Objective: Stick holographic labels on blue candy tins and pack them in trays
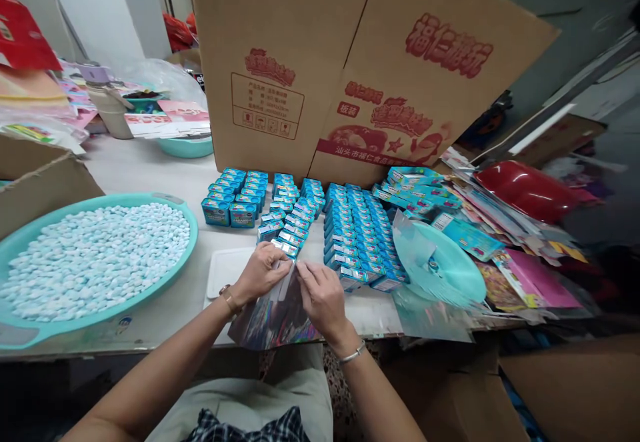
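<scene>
My left hand (260,273) and my right hand (323,297) meet at the table's near edge, both pinching the top of a shiny colourful printed card (273,319) that hangs toward my lap. A small blue box (286,249) lies right at my left fingertips. Behind them, rows of small blue boxes (357,229) cover the white table (145,169). A white tray (226,270) lies beside my left hand.
A teal basin of white candies (95,255) fills the left. A large brown carton (350,69) stands at the back. A fan of clear teal plastic sheets (440,262) and colourful printed cards (520,275) lie at the right, with a red plastic piece (525,189) behind.
</scene>
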`<state>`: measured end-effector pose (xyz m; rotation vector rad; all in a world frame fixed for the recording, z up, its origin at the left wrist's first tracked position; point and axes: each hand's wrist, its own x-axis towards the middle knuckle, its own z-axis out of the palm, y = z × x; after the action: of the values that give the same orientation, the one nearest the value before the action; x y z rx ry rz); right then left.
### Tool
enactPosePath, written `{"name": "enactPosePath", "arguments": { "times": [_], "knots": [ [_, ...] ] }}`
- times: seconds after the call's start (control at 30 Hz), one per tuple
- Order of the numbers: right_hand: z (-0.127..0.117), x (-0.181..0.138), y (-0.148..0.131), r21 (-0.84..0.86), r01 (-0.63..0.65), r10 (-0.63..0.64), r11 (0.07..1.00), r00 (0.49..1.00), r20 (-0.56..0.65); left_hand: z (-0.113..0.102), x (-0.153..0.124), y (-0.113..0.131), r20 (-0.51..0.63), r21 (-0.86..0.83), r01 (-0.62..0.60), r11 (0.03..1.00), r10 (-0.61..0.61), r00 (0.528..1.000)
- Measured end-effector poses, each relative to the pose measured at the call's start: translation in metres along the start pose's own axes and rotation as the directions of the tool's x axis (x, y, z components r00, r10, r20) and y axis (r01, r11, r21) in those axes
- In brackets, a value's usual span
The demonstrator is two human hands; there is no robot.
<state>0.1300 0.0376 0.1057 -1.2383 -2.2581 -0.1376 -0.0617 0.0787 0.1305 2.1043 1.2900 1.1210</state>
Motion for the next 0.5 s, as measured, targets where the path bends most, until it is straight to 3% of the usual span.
{"name": "enactPosePath", "arguments": {
  "times": [0.5],
  "knots": [
    [0.003, -0.012, -0.006, -0.034, -0.015, 0.014, 0.999, 0.999, -0.044, 0.003, 0.004, 0.0, -0.028, 0.2, -0.173, 0.965, 0.182, 0.983]
  ]
}}
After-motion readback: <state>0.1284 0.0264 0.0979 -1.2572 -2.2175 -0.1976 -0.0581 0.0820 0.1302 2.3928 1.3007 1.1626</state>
